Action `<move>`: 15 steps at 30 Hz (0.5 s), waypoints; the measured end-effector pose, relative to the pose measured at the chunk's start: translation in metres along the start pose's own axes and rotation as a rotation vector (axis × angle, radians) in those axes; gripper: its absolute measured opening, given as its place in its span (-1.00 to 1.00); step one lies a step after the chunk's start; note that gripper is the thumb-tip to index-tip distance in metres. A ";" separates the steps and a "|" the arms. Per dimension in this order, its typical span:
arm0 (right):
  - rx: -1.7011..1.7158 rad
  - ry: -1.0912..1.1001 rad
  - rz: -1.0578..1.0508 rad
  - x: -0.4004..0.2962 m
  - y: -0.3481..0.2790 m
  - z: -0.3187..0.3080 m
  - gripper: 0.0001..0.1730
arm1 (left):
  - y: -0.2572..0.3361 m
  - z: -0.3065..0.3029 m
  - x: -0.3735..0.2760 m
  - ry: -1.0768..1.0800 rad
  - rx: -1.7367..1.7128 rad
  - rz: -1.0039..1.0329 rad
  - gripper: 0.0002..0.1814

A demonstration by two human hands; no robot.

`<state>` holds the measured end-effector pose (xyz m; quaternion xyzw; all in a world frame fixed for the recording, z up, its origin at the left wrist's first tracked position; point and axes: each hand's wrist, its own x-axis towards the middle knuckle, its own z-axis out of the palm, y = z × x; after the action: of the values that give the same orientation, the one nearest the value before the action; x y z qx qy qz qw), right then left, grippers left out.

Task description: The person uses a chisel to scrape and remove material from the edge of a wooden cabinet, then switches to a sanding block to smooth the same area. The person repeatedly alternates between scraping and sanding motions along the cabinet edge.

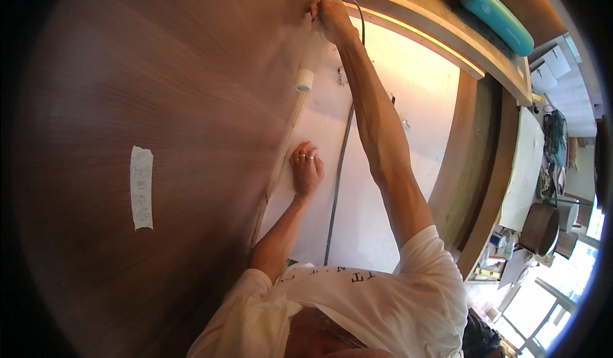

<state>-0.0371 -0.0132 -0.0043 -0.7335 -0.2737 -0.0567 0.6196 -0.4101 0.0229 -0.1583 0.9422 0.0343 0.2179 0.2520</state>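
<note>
A large brown wooden panel (206,95) fills the left side, its pale narrow edge (280,166) running up the middle. At the far end of that edge, my right hand (335,20) is stretched out with curled fingers. From under it extends a pale cylinder (304,79), blurred along its length, with a whitish round end towards me; the hand seems closed on this piece, though my fingers hide the grip. My left hand (307,169), rings on its fingers, is loosely curled beside the panel edge. Nothing shows in it. A strip of masking tape (141,188) with handwriting sticks to the panel.
A dark cord (341,176) crosses a white surface (368,195) beneath my arms, and small metal fittings (342,76) sit there. To the right, a turquoise bottle (498,16) lies on a wooden ledge (416,4). Farther right are a tool case (554,135) and windows (541,315).
</note>
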 end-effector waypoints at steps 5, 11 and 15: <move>0.671 0.183 0.574 -0.031 -0.078 0.020 -0.69 | -0.008 -0.002 -0.011 0.022 0.005 -0.058 -0.76; 0.630 0.131 0.545 0.010 -0.051 0.013 -0.71 | -0.007 -0.002 -0.005 0.003 0.019 -0.019 -0.74; 0.116 0.076 0.100 -0.015 -0.035 0.010 -0.70 | -0.004 -0.001 -0.005 0.003 0.012 -0.026 -0.73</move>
<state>-0.0690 -0.0059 0.0172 -0.7066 -0.2160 -0.0375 0.6728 -0.4149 0.0256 -0.1611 0.9429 0.0481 0.2159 0.2492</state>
